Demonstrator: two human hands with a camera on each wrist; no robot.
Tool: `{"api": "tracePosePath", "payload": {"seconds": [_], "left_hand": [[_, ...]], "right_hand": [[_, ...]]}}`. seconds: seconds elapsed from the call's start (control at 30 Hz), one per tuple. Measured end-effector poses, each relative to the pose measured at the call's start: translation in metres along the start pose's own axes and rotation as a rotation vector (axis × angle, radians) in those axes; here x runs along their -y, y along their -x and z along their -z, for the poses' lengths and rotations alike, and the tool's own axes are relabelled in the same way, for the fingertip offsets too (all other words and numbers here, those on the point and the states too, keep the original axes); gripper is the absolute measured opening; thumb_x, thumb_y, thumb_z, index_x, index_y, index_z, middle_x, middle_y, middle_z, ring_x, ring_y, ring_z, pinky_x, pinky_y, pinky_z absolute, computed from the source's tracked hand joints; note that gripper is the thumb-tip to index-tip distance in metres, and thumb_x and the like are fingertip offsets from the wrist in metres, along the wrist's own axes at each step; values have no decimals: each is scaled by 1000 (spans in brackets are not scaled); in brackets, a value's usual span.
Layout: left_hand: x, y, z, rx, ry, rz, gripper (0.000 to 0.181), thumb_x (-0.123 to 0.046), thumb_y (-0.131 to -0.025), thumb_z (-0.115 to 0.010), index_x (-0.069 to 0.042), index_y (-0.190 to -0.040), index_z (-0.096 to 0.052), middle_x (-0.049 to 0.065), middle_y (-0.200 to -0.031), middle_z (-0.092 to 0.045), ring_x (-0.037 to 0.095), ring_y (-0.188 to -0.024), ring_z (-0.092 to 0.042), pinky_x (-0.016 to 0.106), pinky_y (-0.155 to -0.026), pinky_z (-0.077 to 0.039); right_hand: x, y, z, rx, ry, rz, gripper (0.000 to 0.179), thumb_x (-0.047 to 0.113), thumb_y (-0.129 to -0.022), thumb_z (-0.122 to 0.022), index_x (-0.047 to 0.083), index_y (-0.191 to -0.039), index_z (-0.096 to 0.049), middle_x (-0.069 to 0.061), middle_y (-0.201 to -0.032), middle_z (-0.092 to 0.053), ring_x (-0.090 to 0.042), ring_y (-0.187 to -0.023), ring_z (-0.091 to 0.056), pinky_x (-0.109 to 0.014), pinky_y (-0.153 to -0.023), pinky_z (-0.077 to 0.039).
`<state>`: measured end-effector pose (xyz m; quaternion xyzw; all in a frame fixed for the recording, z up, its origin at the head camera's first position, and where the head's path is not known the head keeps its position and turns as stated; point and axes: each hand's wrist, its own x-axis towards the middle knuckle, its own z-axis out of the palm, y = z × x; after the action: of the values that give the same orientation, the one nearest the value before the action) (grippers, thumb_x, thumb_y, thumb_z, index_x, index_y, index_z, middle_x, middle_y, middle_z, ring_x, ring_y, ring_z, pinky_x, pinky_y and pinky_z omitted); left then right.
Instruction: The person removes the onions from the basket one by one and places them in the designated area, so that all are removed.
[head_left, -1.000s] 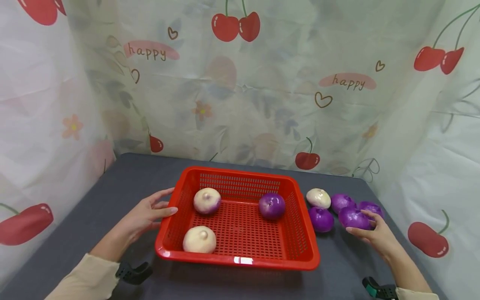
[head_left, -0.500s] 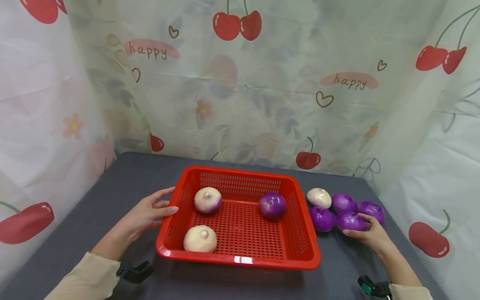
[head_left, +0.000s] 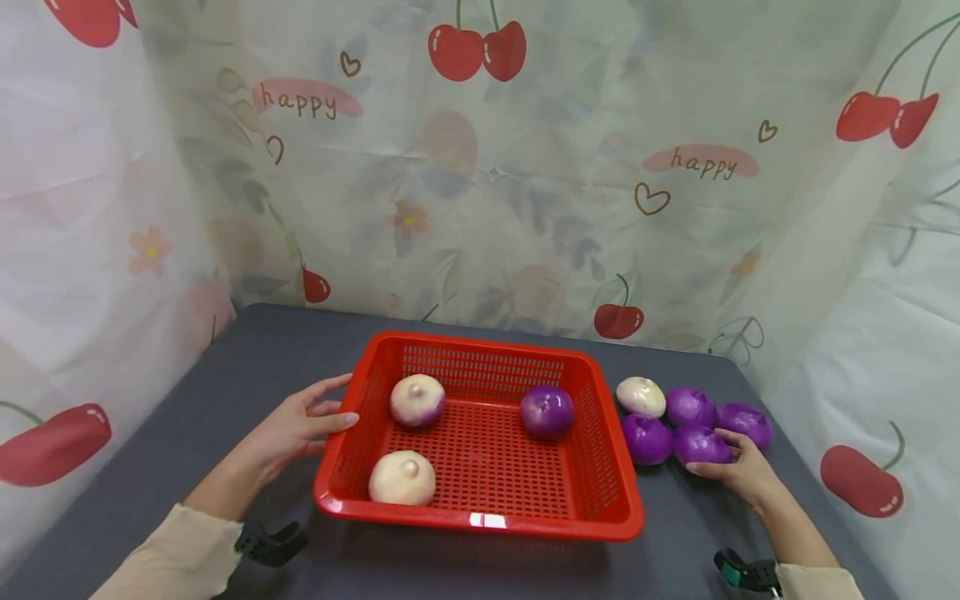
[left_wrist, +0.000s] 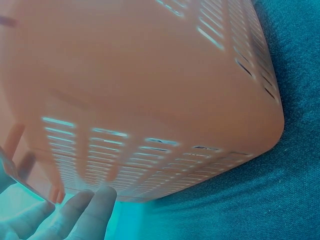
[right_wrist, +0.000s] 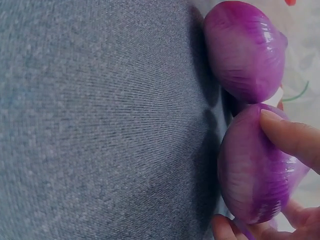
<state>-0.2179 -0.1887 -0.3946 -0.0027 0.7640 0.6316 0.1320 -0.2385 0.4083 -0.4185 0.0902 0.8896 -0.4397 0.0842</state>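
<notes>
**Right hand grasps a purple onion beside the red basket**

From my feed I can read "happy" twice on the cherry-print curtain (head_left: 495,137) behind the perforated red basket (head_left: 562,526). Right of the basket, the right hand (head_left: 750,471) has thumb and fingers round a purple onion (head_left: 700,444); the onion hides some fingertips, and I can't tell whether it touches the desk (head_left: 292,342). About it, also right of the basket, lie three more purple onions (head_left: 647,439) and one white onion (head_left: 641,397).

At the basket's left side I see the left hand (head_left: 300,425), fingers extended, thumb at the rim; how firmly it presses I cannot tell. Inside the basket, two pale onions (head_left: 402,478) sit leftward, a single violet onion (head_left: 547,411) rightward. The head view's bottom edge cuts off both sleeves (head_left: 176,554).
</notes>
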Motion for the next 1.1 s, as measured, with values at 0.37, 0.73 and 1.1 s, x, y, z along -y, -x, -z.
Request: {"api": "tracePosePath", "payload": {"seconds": [0.37,0.73,1.1], "left_hand": [[0,1,-1,-11,0,2,81,-27,-88,-70,-16,-153,-23,25,-144,-45,28,-111,-63,47,-90,-55],[0,1,0,-5,3,0,81,-27,-89,-70,-15,-153,-23,26,-144,-45,29,-113,-62,48,-90,-54],[-2,1,0,-2,8,5,79,-24,-90,-69,-14,-153,-23,26,-142,-46,28,-110,-64,47,-89,-55]], "right_hand": [[-2,1,-2,-4,2,-3,98,21,-83,-74,-12,-147,-7,-43,-139,-23,-47,-125,-32,-41,-94,-43],[-1,-1,-2,25,-45,-22,98,19,-86,-72,-11,-147,-1,-44,-141,-19,-49,-127,-31,-42,-94,-45],[-2,-2,-2,24,-42,-23,99,20,-85,-73,-11,-147,-2,-44,-139,-22,-48,-125,-32,-46,-97,-42]]}}
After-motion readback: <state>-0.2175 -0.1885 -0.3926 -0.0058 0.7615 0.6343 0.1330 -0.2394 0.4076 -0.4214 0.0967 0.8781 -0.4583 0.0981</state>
